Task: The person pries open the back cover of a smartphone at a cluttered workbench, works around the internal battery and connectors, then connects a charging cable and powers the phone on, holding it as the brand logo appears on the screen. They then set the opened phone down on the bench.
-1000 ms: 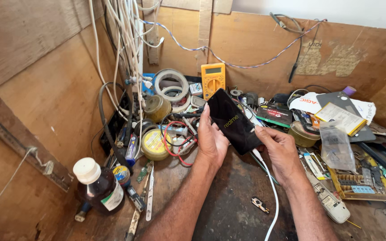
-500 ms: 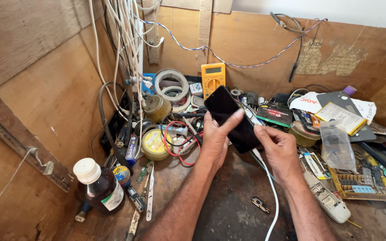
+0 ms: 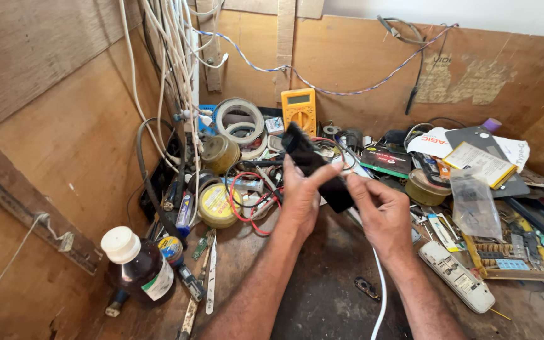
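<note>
Head-camera view: two bare hands hold one black phone tilted above a cluttered counter. Left hand grips the phone's lower left edge with thumb across its face; right hand pinches its lower right end. Around them lie one yellow multimeter, two stacked rolls of tape, one brown bottle with a white cap, one white remote and one clear plastic bag.
</note>
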A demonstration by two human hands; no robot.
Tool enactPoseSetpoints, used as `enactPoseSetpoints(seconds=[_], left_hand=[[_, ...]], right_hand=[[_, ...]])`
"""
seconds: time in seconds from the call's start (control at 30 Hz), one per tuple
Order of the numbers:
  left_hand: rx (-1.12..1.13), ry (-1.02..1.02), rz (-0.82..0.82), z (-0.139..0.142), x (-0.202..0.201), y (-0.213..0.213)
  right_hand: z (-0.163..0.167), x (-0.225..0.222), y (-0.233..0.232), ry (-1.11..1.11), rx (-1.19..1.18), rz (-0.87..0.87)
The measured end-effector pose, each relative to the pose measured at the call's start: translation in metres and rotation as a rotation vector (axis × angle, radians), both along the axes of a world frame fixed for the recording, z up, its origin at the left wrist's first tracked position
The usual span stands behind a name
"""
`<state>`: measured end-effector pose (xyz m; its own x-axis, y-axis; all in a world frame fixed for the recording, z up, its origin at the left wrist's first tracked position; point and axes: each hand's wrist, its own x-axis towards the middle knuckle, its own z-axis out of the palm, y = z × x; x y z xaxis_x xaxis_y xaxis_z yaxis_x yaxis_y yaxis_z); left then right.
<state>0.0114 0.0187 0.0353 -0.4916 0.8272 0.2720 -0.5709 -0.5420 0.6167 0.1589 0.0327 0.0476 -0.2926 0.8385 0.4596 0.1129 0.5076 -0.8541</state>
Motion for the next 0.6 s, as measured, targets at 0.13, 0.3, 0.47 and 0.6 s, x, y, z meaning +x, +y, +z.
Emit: enactPoseSetpoints(seconds=[0.13,0.3,0.47,0.6], left_hand=[[0.028,-0.27,-0.148,-0.007,-0.015,0.007],[0.054,-0.357,-0.269,-0.011,-0.028,0.011],[0.074,-0.454,-0.369,-0.014,-0.031,0.016],[0.054,-0.439,-0.375,-0.017,-0.026,0.017]], right_hand=[[0.005,0.004,0.007,0.115,-0.119,0.01],[0.007,0.008,0.003,0.142,-0.408,0.077],[0.022,0.018,-0.014,0.094,-0.777,0.21],[0.026,0.015,-0.029,0.098,-0.836,0.326]])
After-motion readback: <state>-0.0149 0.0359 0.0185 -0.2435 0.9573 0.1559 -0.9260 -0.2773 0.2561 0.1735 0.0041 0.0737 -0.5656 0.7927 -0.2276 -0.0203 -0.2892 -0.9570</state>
